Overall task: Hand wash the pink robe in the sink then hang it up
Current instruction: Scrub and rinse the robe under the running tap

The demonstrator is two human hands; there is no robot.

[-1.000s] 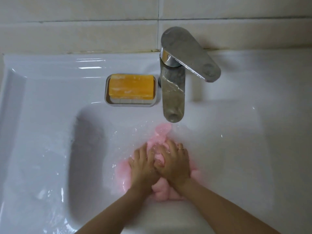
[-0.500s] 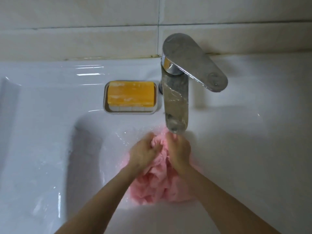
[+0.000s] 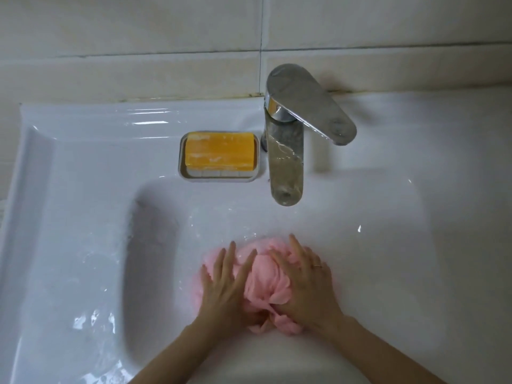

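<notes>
Head view: both hands are flat on the crumpled pink fabric robe (image 3: 266,275), which is bunched at the bottom of the white ceramic sink (image 3: 83,217).
- Left hand (image 3: 225,284): fingers straight and spread, pressing the robe's left half.
- Right hand (image 3: 307,286): same on the right half, with a thin ring (image 3: 317,265) on one finger.
- Nothing is clenched or grasped. Cloth bulges up between the two sets of fingers.
- Probably mid press/scrub. Hanging not yet started.

Risks:
- Flat palms on slick ceramic could let the robe skid out sideways.
- A hard press could squirt water onto the ledge left of the left fingers, which is already wet.
- Drain is hidden, so I can't tell if the cloth blocks it.

Around:
- Chrome single-lever faucet (image 3: 286,162): spout overhangs just beyond the fingertips, so lifting forward would hit it. No stream visible.
- Orange soap bar (image 3: 219,151) in a grey rectangular dish (image 3: 219,177), beyond the left fingertips.
</notes>
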